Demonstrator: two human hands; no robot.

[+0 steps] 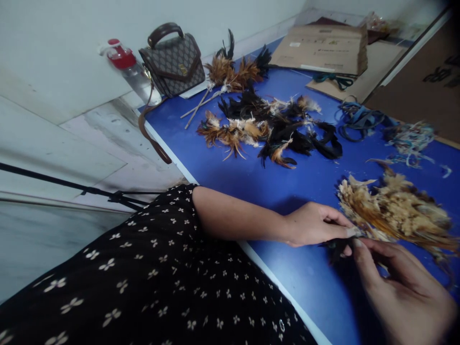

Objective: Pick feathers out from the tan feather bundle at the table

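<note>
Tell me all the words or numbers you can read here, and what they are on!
No text can be read for sure.
Flat cardboard boxes: white labels and faint print, too small and blurred.
Brown board at the right edge: dark printed marks, cut off and blurred.
Handbag: a repeating pattern and a gold clasp, no clear letters.
Water bottle: nothing readable.

I count two hands at work, my left hand [314,224] and my right hand [402,287]. One pale feather bundle [395,211] lies at my fingers. One loose heap of dark and orange feathers [273,127] sits further up the blue table [230,172]. By the wall I see one handbag [172,60], one water bottle [131,69], and one stack of flattened cardboard [323,48].
</note>
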